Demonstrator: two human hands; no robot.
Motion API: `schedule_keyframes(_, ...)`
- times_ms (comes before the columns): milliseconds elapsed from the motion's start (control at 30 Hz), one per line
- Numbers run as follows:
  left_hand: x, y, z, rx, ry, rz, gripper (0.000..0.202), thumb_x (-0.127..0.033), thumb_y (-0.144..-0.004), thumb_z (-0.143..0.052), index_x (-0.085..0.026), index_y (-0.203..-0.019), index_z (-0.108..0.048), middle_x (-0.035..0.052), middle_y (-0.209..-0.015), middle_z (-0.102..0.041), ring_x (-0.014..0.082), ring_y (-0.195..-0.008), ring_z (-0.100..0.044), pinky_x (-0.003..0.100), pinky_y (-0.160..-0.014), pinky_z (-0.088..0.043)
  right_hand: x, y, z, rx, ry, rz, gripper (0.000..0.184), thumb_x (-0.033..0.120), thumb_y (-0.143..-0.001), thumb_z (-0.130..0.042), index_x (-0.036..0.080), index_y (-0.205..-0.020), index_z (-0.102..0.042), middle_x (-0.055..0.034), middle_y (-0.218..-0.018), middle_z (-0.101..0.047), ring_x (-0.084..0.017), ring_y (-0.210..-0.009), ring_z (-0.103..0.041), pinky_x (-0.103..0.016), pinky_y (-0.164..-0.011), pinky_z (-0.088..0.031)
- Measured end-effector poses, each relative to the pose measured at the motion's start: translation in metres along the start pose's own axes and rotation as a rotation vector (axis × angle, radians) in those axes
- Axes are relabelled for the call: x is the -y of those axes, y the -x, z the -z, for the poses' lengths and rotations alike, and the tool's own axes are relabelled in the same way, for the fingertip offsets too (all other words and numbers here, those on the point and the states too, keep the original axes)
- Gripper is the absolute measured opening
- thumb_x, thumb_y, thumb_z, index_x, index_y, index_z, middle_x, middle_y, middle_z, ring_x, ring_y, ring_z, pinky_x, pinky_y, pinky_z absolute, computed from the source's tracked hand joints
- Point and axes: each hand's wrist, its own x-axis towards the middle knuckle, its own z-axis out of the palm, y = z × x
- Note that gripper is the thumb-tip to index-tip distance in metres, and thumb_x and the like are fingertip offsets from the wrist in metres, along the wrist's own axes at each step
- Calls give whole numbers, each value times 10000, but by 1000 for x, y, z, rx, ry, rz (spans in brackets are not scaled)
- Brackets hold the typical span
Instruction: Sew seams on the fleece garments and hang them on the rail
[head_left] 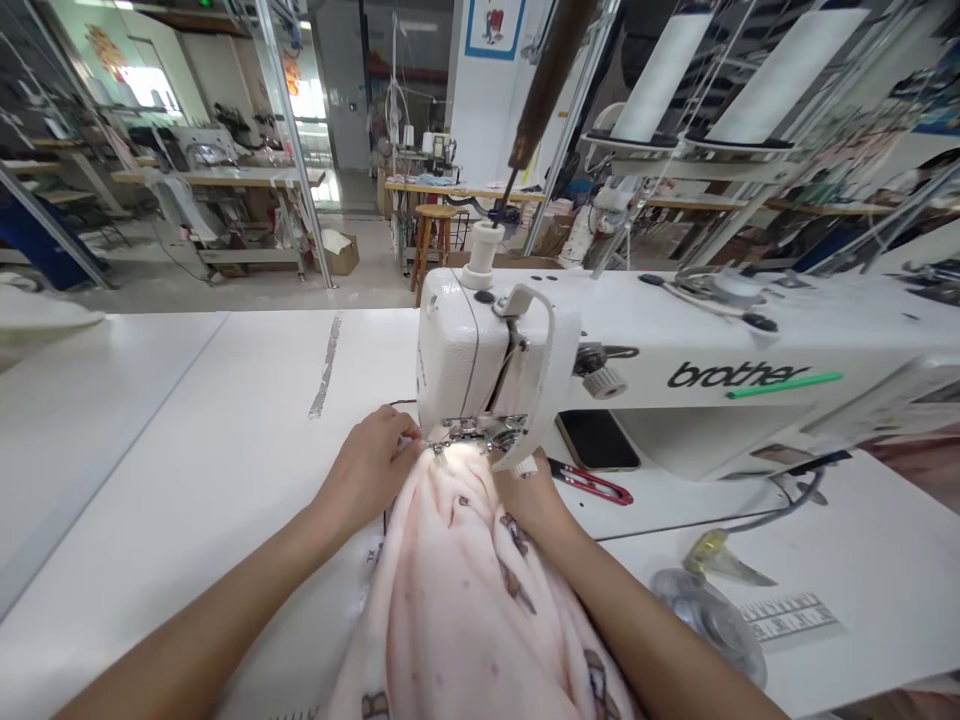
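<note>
Pale pink printed fabric (457, 600) runs from the bottom edge up to the needle area of a white sewing machine (457, 340), gathered in folds under the lit presser foot (469, 432). At the left of the foot, my left hand (371, 460) pinches the fabric's edge between thumb and fingers. My right hand (529, 490) lies on the fabric's right side, close to the foot. Its fingertips are hidden behind the machine head and the cloth, so their grip does not show.
Red thread snips (592, 484) and a black phone (598, 440) lie under the machine arm. Farther right are a clear round container (709, 620), a yellow-tipped air nozzle (709, 552) and a ruler strip (787, 615). Thread cones (664, 75) stand above. Other sewing tables fill the background.
</note>
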Motion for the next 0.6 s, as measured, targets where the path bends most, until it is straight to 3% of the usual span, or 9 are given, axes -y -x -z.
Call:
schedule_keyframes(133, -2, 5, -1, 50, -37, -18, 196, -274, -811, -415, -203, -834, -596, 36, -936, -567, 216, -890, -531, 317, -725, -409, -6, -9, 8, -60, -35, -78, 183, 154, -806, -353, 184, -873, -520, -72, -834, -573, -200, -748, -555, -311, -666, -442)
schedule_keyframes(300, -8, 10, -3, 38, -204, -30, 178, -247, -802, -430, -192, -863, -587, 52, -936, -569, 233, -909, -521, 336, -761, -396, 5, -14, 22, -69, -30, -133, 324, 175, -881, -213, 155, -946, -530, -129, -971, -569, -216, -904, -531, -327, -779, -415)
schedule_keyframes(467, -13, 10, -9, 10, -285, -25, 175, -253, -823, -412, -170, -789, -562, 75, -901, -561, 245, -899, -517, 349, -770, -390, 23, -8, 35, 194, 15, -61, 126, 152, -744, -503, 187, -812, -602, -67, -865, -628, -215, -863, -557, -276, -739, -391)
schedule_keyframes(600, -19, 16, -6, 45, -301, -33, 131, -200, -806, -422, -166, -760, -540, 87, -902, -563, 255, -902, -506, 357, -775, -376, 34, -4, 42, 391, 65, -46, 101, 136, -707, -529, 178, -627, -573, -58, -667, -610, -216, -703, -562, -275, -612, -349)
